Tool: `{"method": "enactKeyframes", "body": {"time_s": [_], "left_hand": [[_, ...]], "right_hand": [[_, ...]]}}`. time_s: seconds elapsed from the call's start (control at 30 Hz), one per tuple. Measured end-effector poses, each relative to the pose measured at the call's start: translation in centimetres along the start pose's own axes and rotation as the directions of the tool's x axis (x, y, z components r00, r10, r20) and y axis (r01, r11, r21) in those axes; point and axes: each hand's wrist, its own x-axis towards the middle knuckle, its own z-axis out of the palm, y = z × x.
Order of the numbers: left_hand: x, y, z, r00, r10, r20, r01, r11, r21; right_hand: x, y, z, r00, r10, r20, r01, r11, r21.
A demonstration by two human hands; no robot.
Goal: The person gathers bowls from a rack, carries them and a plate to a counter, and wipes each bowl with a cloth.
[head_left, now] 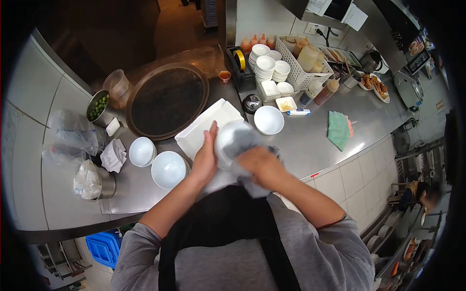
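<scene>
The half-curled left hand [206, 157] holds a round white bowl [224, 143] over the near side of the silver metal tabletop [310, 138]; the blurred right hand [263, 166] clutches a grey cloth [243, 141] against it. The bowl looks stiff, smooth and probably breakable, best gripped around its outer wall.

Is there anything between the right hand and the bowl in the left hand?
Yes: a grey cloth, bunched between the right hand and the held bowl. Nothing else visible is in the way.
</scene>
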Motion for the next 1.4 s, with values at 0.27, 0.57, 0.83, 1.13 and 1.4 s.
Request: {"method": "enactKeyframes", "body": {"time_s": [0.27,0.57,0.83,1.13,1.4], "left_hand": [[-0.6,-5.0,-3.5,0.961,0.260,0.098,-0.183,0.327,0.927],[-0.8,-6.1,-5.2,0.963,0.247,0.111,-0.201,0.375,0.905],[-0.3,-8.3,-5.7,0.926,0.338,0.171,-0.319,0.452,0.833],[0.3,-8.2,-6.4,0.934,0.331,0.135,-0.312,0.572,0.759],[1.8,-8.2,-6.5,0.906,0.384,0.181,-0.352,0.443,0.825]], "right_hand": [[-1.0,11.7,0.1,0.953,0.301,0.030,-0.243,0.820,-0.518],[-1.1,11.6,0.1,0.703,0.627,-0.335,-0.614,0.773,0.159],[0.6,4.0,9.7,0.951,0.258,0.173,-0.229,0.958,-0.170],[4.4,2.4,4.9,0.696,0.139,0.704,0.016,0.978,-0.210],[6.5,5.4,6.4,0.871,-0.234,0.431,0.365,0.896,-0.252]]}}
